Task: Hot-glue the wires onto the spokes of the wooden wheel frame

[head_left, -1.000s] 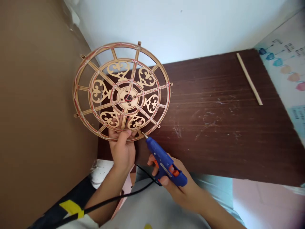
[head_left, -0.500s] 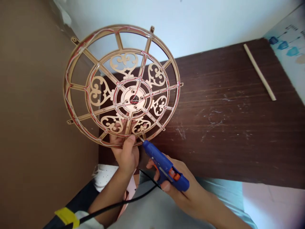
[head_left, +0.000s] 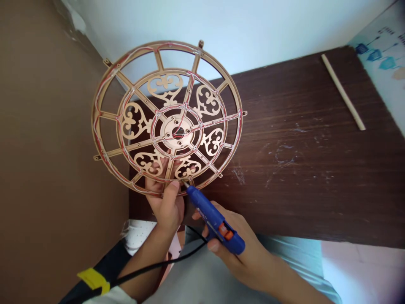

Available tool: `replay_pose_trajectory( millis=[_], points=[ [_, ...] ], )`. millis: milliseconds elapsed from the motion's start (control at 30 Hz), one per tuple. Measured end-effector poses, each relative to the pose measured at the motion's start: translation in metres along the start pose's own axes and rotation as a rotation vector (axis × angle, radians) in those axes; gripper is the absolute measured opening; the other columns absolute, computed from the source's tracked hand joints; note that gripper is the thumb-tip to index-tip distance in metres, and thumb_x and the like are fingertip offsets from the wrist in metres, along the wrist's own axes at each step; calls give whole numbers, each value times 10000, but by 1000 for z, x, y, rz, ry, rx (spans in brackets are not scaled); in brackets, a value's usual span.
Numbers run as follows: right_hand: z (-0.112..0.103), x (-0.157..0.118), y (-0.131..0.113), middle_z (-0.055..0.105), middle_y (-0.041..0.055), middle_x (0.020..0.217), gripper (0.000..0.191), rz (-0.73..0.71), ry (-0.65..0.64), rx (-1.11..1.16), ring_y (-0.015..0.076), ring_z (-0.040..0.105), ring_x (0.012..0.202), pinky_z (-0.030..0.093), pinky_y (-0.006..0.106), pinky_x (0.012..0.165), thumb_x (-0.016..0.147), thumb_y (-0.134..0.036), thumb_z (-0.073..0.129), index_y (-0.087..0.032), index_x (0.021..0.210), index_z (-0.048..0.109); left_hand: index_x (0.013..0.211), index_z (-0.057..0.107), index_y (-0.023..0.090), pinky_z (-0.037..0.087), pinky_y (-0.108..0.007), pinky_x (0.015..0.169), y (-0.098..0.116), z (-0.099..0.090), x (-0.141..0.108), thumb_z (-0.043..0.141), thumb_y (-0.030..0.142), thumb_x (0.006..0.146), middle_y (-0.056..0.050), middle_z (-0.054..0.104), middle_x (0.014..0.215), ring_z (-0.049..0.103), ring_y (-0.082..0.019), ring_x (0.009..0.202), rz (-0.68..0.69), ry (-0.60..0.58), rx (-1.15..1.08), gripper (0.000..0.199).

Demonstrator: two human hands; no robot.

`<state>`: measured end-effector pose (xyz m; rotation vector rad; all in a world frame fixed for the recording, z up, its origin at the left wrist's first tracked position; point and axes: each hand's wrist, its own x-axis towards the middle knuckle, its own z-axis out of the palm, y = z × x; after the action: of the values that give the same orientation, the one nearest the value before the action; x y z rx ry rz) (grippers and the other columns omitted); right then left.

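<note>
My left hand [head_left: 169, 204] grips the lower edge of a round, gold-coloured metal frame [head_left: 164, 116], its thumb in front and its fingers behind. The frame has rings, spokes and scrollwork hearts, and is held tilted up above the table. Red and white wires [head_left: 232, 116] run along its rings and spokes, fixed with clear, shiny glue. In my right hand [head_left: 237, 236] is a blue glue gun [head_left: 211, 215] with an orange part in its body. The gun's nozzle is at the frame's lower ring, close to my left thumb; whether it touches cannot be made out.
A dark wooden table [head_left: 284, 105] with whitish glue strands on it lies below and to the right. On it rests a pale stick [head_left: 343, 93]. A black cord [head_left: 155, 267] runs from the gun past my left forearm, by yellow tape [head_left: 94, 280]. A brown panel [head_left: 57, 147] stands at left.
The frame has turned and tipped slightly, its left and upper edges shifting right and down. The glue gun has moved a little to the left along with my right hand.
</note>
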<state>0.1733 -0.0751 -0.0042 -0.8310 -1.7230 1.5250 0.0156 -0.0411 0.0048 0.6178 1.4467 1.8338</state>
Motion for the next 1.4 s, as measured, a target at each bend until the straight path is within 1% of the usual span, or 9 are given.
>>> replay_pose_trajectory(
  millis=[133, 333, 467, 633, 867, 1033, 1133, 1233, 1400],
  points=[
    [2, 0, 2, 711, 24, 872, 497, 7, 13, -25, 193, 687, 694, 537, 308, 663, 1145, -699, 399, -244, 1090, 589, 1482, 652, 387, 595, -498, 1142, -1, 0, 1, 885, 342, 779, -43, 778, 1434, 734, -346, 1340, 11, -8, 29, 742],
    [8, -3, 8, 723, 47, 864, 521, 37, 58, -67, 208, 685, 704, 541, 318, 649, 1148, -680, 400, -235, 1016, 635, 1472, 665, 383, 612, -473, 1118, -3, -2, 1, 886, 295, 758, -37, 796, 1402, 745, -333, 1321, -10, -5, 9, 752],
    [14, -2, 10, 708, 28, 769, 525, 10, 125, -132, 199, 666, 646, 521, 322, 643, 1164, -642, 390, -238, 913, 612, 1438, 690, 368, 617, -476, 1108, -5, -3, 1, 865, 287, 781, -37, 795, 1403, 744, -335, 1322, -15, -15, 12, 685],
    [18, -1, 10, 644, 17, 718, 477, 89, 148, -105, 183, 596, 594, 501, 300, 573, 1151, -578, 460, -237, 843, 590, 1413, 705, 361, 610, -484, 1114, -4, -3, 2, 873, 278, 778, -40, 792, 1409, 741, -338, 1330, 8, 9, 5, 663],
    [18, -4, 14, 702, 39, 796, 421, 115, 164, -73, 198, 661, 658, 567, 300, 629, 1140, -554, 489, -235, 917, 650, 1434, 686, 373, 609, -483, 1110, -6, -2, 2, 876, 311, 795, -43, 784, 1418, 746, -336, 1318, 32, 29, 34, 669],
    [16, -1, 11, 653, 19, 722, 493, 115, 154, -86, 181, 610, 601, 522, 288, 580, 1150, -588, 449, -243, 829, 592, 1419, 695, 369, 623, -464, 1086, -8, -3, 2, 858, 302, 808, -42, 784, 1417, 742, -333, 1324, 40, 12, 50, 636],
    [15, 2, 9, 651, 14, 715, 487, 96, 144, -95, 177, 607, 596, 500, 285, 569, 1157, -580, 440, -242, 840, 589, 1414, 702, 356, 623, -455, 1091, -7, -1, 3, 846, 258, 792, -41, 788, 1410, 723, -335, 1358, 50, 25, 40, 646],
    [13, 3, 8, 699, 29, 766, 457, 53, 156, -118, 187, 650, 638, 521, 295, 608, 1160, -564, 451, -235, 892, 621, 1423, 700, 349, 606, -447, 1122, -6, 0, 3, 819, 217, 786, -35, 793, 1402, 722, -321, 1362, 67, 40, 36, 661],
    [16, 2, 10, 678, 18, 728, 481, 38, 151, -138, 178, 623, 601, 520, 295, 589, 1172, -556, 434, -234, 868, 621, 1447, 679, 358, 555, -455, 1193, -7, -1, 3, 796, 223, 801, -22, 773, 1437, 686, -310, 1414, 67, 28, 65, 670]
  ],
)
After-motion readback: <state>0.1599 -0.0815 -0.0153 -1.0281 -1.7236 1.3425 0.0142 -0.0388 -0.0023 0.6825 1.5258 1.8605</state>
